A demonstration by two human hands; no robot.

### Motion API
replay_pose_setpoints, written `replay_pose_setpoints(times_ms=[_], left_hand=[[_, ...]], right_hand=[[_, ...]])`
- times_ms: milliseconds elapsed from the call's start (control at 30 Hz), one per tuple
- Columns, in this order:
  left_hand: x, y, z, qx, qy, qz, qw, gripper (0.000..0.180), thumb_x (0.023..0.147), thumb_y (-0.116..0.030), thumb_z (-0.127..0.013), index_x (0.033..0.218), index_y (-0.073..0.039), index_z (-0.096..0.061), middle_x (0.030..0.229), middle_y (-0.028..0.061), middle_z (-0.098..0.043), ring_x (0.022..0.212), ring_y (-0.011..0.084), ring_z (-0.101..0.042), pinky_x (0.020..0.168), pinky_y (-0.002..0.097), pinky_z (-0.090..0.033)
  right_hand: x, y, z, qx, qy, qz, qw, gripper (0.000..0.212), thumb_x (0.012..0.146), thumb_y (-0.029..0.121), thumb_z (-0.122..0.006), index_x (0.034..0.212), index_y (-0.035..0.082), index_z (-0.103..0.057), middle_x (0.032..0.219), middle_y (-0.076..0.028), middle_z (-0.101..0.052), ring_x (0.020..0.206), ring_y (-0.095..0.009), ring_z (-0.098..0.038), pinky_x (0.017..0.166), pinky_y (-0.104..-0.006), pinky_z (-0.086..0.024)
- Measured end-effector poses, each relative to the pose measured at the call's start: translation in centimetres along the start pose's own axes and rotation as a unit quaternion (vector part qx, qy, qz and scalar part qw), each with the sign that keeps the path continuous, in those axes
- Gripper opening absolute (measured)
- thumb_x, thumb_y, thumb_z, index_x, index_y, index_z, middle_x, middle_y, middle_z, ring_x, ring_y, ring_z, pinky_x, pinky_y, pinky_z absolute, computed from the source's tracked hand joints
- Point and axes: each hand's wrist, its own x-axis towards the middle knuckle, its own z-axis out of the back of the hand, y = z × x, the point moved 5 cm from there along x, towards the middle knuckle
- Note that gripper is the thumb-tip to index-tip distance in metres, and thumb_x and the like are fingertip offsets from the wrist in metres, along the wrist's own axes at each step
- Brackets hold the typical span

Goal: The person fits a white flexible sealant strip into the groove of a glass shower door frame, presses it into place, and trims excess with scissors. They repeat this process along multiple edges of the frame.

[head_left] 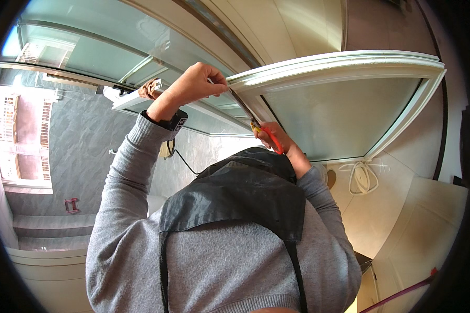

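My left hand is raised at the top corner of a white-framed glass door, thumb and fingers pinched together. What they hold is too small to make out. A thin dark strip runs along the door's near edge, from beside those fingertips down toward my right hand. That hand is closed round red-handled pliers, whose jaws point up at the door edge near the strip's lower end. Part of the right hand is hidden behind the handles.
A second white frame with crumpled brown wrapping on its end stands left of the door. Coiled white cable lies on the floor at right. A dark metal track runs overhead. A pink-framed object is at far left.
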Motion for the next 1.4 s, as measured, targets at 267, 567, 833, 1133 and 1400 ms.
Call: replay_pose_setpoints(times_ms=[267, 567, 833, 1133, 1400], left_hand=[[0.9, -0.1, 0.2, 0.043, -0.002, -0.019, 0.999, 0.017, 0.084, -0.013, -0.072, 0.090, 0.003, -0.073, 0.073, 0.0031, -0.069, 0.067, 0.0088, -0.062, 0.061, 0.0253, -0.049], [0.0, -1.2, 0.3, 0.138, -0.085, -0.017, 0.987, 0.018, 0.082, -0.015, -0.073, 0.090, 0.001, -0.074, 0.072, 0.0057, -0.069, 0.067, 0.0106, -0.064, 0.064, 0.0270, -0.052], [-0.5, -1.0, 0.3, 0.077, -0.078, -0.036, 0.993, 0.020, 0.083, -0.016, -0.074, 0.090, 0.002, -0.074, 0.072, 0.0059, -0.069, 0.067, 0.0100, -0.063, 0.064, 0.0252, -0.052], [-0.6, -1.4, 0.1, 0.098, -0.114, -0.025, 0.988, 0.018, 0.082, -0.016, -0.073, 0.088, 0.002, -0.073, 0.073, 0.0064, -0.070, 0.067, 0.0107, -0.064, 0.064, 0.0267, -0.053], [-1.8, 0.0, 0.6, 0.092, -0.140, -0.011, 0.986, 0.020, 0.083, -0.018, -0.073, 0.091, 0.001, -0.072, 0.078, 0.0052, -0.071, 0.067, 0.0092, -0.062, 0.063, 0.0262, -0.051]], right_hand=[[-0.1, -0.3, -0.8, 0.032, 0.029, -0.012, 0.999, 0.056, 0.090, 0.062, -0.066, 0.087, 0.007, -0.056, 0.064, 0.007, -0.042, 0.049, -0.003, -0.040, 0.044, -0.0206, -0.033], [0.0, -0.8, -0.6, 0.023, 0.028, 0.011, 0.999, 0.049, 0.096, 0.056, -0.064, 0.081, 0.011, -0.050, 0.062, 0.008, -0.038, 0.048, -0.002, -0.038, 0.043, -0.0206, -0.030], [1.0, 0.1, -0.8, 0.016, 0.031, 0.023, 0.999, 0.048, 0.097, 0.054, -0.063, 0.082, 0.010, -0.052, 0.061, 0.007, -0.040, 0.047, -0.002, -0.038, 0.042, -0.0208, -0.030], [1.2, 0.7, -2.1, 0.037, 0.034, 0.028, 0.998, 0.053, 0.095, 0.059, -0.062, 0.083, 0.009, -0.051, 0.061, 0.007, -0.040, 0.047, -0.003, -0.040, 0.043, -0.0215, -0.034], [0.8, 0.3, -2.6, 0.056, 0.027, 0.009, 0.998, 0.060, 0.093, 0.068, -0.059, 0.078, 0.011, -0.048, 0.061, 0.007, -0.038, 0.047, -0.004, -0.039, 0.042, -0.0226, -0.032]])
